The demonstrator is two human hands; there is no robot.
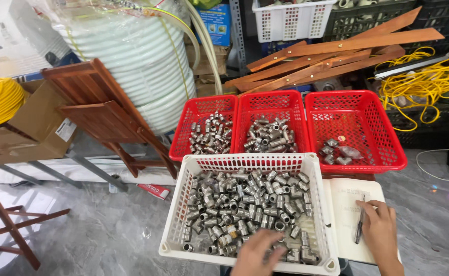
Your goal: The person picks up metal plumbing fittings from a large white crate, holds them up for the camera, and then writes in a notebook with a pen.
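Note:
My left hand [256, 254] reaches into a white plastic basket [178, 204] and rests on a heap of silver metal pipe fittings [245, 204] near its front edge; whether it grips one is unclear. My right hand [381, 231] lies on an open notebook [344, 204] to the right of the basket and holds a dark pen [360, 222] against the page. Behind stand three red baskets: the left one [196, 110] and the middle one [270, 105] hold many fittings, the right one [367, 117] only a few.
The floor is grey marble. Wooden folding frames [107, 112] lean at the left beside a wrapped coil of white hose [147, 61]. A cardboard box [30, 128], yellow cable [429, 82], wooden slats [331, 56] and dark crates fill the back.

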